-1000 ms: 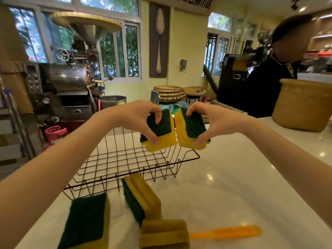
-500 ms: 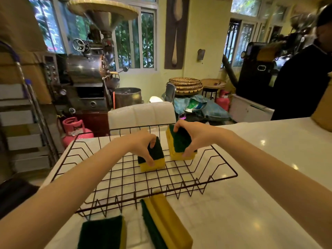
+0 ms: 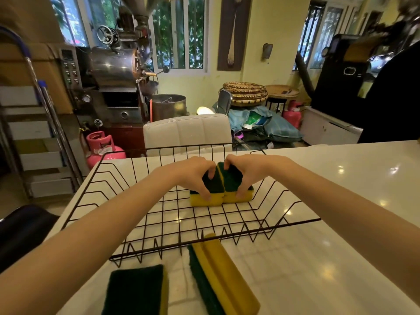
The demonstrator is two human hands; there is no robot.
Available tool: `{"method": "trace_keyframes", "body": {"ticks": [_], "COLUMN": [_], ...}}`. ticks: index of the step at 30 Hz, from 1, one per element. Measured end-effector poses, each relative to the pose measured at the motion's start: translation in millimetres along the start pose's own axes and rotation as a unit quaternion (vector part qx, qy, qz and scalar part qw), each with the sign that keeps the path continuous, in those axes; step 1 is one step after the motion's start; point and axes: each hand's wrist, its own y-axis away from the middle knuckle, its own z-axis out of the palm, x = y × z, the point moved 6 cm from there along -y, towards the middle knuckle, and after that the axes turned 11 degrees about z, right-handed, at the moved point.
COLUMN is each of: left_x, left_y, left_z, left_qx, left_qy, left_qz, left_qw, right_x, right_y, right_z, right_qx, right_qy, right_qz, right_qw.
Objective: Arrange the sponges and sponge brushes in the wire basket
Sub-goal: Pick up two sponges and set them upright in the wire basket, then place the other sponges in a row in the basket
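While fingers (image 3: 205, 193) are still pinching them, two sponges (image 3: 221, 192) that were up in the air are now sitting side by side, touching, inside the wire basket (image 3: 293, 223); more sponges (image 3: 136, 289) are waiting on the table (image 3: 352, 258)

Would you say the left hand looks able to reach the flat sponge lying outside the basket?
Probably yes: the flat sponge lies uncovered on the counter beneath the left forearm, but the left hand must first release its sponge.
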Motion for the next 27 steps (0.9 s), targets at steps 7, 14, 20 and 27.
{"method": "trace_keyframes", "body": {"ticks": [7, 14, 20, 27], "left_x": [7.2, 17.5, 58.7, 105.1], "left_y": [9.5, 50.9, 120.3, 201.7], "left_z": [1.9, -18.1, -35.4, -14.7], "left_qx": [-0.012, -0.075, 0.064, 0.156], "left_qy": [0.008, 0.047, 0.096, 0.084], "left_qz": [-0.012, -0.052, 0.008, 0.057], "left_qw": [1.0, 0.995, 0.993, 0.983], "right_x": [-3.5, -15.7, -49.0, -77.6], "right_y": [0.1, 42.0, 131.1, 208.8], "right_z": [6.6, -2.6, -4.4, 38.9], "right_qx": [0.031, 0.109, 0.222, 0.33], "right_qy": [0.057, -0.022, -0.233, -0.216], "right_qz": [-0.011, -0.037, -0.119, -0.152], "right_qw": [0.998, 0.993, 0.939, 0.906]}}
